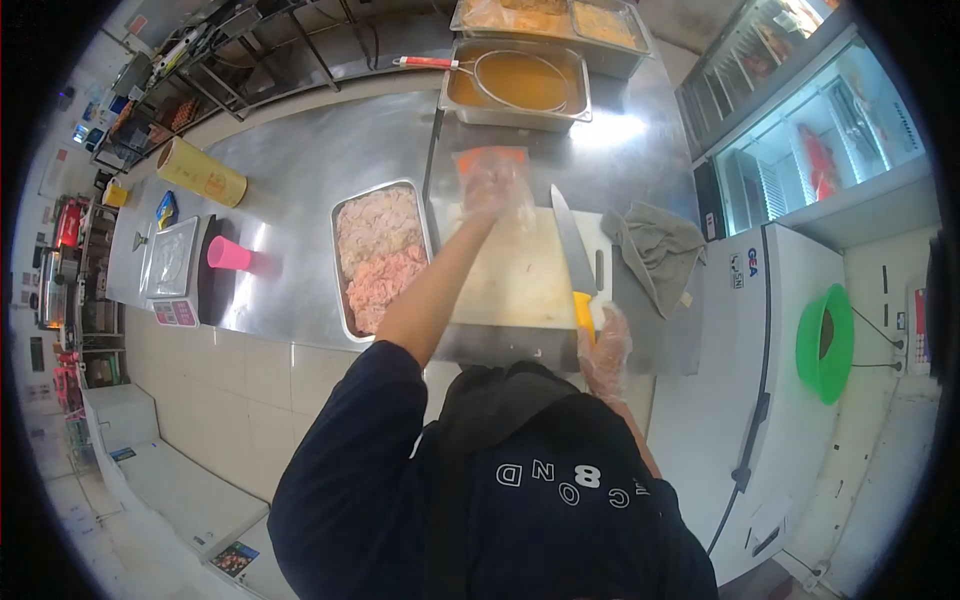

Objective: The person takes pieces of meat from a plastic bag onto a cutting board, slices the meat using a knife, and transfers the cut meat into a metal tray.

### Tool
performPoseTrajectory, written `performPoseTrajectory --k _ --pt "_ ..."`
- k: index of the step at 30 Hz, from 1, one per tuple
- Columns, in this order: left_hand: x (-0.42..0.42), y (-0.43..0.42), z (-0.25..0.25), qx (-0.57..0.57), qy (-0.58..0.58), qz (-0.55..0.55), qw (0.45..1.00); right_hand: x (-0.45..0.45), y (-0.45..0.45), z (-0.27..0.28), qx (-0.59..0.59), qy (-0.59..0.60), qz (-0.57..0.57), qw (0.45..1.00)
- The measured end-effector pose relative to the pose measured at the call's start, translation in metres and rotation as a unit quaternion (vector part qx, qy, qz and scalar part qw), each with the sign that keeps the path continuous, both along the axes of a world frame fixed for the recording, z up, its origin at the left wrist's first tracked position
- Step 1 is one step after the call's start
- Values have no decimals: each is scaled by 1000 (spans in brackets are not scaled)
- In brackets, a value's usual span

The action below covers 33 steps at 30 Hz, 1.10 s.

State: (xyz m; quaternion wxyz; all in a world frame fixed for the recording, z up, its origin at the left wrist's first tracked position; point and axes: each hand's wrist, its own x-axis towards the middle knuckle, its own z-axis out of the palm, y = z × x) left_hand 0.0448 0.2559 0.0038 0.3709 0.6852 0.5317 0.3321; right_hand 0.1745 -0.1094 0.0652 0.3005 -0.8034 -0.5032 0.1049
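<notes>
My left hand [487, 188], in a clear plastic glove, reaches over the far left corner of a white cutting board [505, 275]. It touches a clear plastic packet with an orange part [512, 156]; its fingers are blurred by the plastic, so I cannot tell how they are closed. My right hand [605, 358], also gloved, is at the near right of the board, closed around the end of the yellow handle of a large knife [574, 245]. The blade lies across the board, its tip pointing away from me. Left of the board, a metal tray [338, 270] holds pale and pink minced meat [380, 280].
A grey cloth [655, 250] lies right of the board. Behind stands a metal pan [515, 118] of orange liquid with a red-handled strainer [430, 63] across it. Leftward are a pink cup [230, 253], a scale [177, 270] and a yellow cylinder [203, 173]. A white freezer [710, 400] borders the right.
</notes>
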Motion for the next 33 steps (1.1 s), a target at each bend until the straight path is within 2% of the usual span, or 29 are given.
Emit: performPoseTrajectory --k 1,3,4,5,6,7,9,10,12,13,15,16,18,19,20,21,22,23,24,25,26,27,30,31,32,33 --pt "-14 -7 35 -4 4 -1 1000 0 0 2 23 5 -10 1000" --pt "-41 -32 138 -103 -12 -86 991 -5 10 15 35 -9 -4 999" --pt "-49 -41 160 -104 -7 -92 990 -7 18 26 51 -27 2 998" --pt "-56 -51 175 -159 -72 -117 978 -9 29 43 63 -23 39 997" --pt "-62 -61 189 -214 -135 -143 957 -14 42 60 75 -18 74 994" --pt "-69 -69 204 -218 -129 -150 956 -21 56 69 104 -13 85 991" --pt "-81 -85 227 -189 -26 -219 957 -43 83 87 133 -7 88 987" --pt "-84 -95 233 -188 -23 -226 956 -55 99 99 178 -24 112 977" --pt "-90 -117 241 -6 93 -350 932 -66 123 99 224 -44 133 964" --pt "-91 -124 247 -3 94 -353 931 -69 133 90 207 27 199 958" --pt "-95 -139 254 -89 111 -400 905 -81 132 75 213 74 211 951" --pt "-99 -146 247 -91 109 -397 907 -88 131 70 216 97 216 947" --pt "-111 -156 218 7 94 -335 937 -94 124 61 201 252 192 927" --pt "-117 -164 202 6 94 -324 942 -96 123 55 197 254 203 925" --pt "-124 -175 182 91 3 -234 968 -98 123 47 191 433 112 874" --pt "-133 -188 166 176 -84 -135 972 -96 123 37 168 518 76 836" --pt "-143 -202 157 174 -81 -110 975 -94 122 26 149 596 31 788" --pt "-155 -217 149 21 -203 -18 979 -86 125 16 168 669 59 722" --pt "-166 -232 141 -122 -323 79 935 -80 126 10 179 736 84 647" --pt "-173 -249 127 -111 -325 112 932 -73 127 7 153 744 106 642" --pt "-179 -266 110 -159 -370 147 903 -71 129 2 137 672 172 708" --pt "-187 -284 102 -200 -414 179 870 -90 132 -3 123 640 222 726" --pt "-202 -318 80 -235 -525 139 806 -173 123 -22 107 531 348 765" --pt "-211 -319 52 -241 -562 164 774 -203 109 -31 114 492 376 777" --pt "-215 -339 98 -190 -586 209 759 -226 95 -37 124 447 398 792" --pt "-237 -358 74 -163 -542 183 804 -243 84 -40 135 394 412 810"
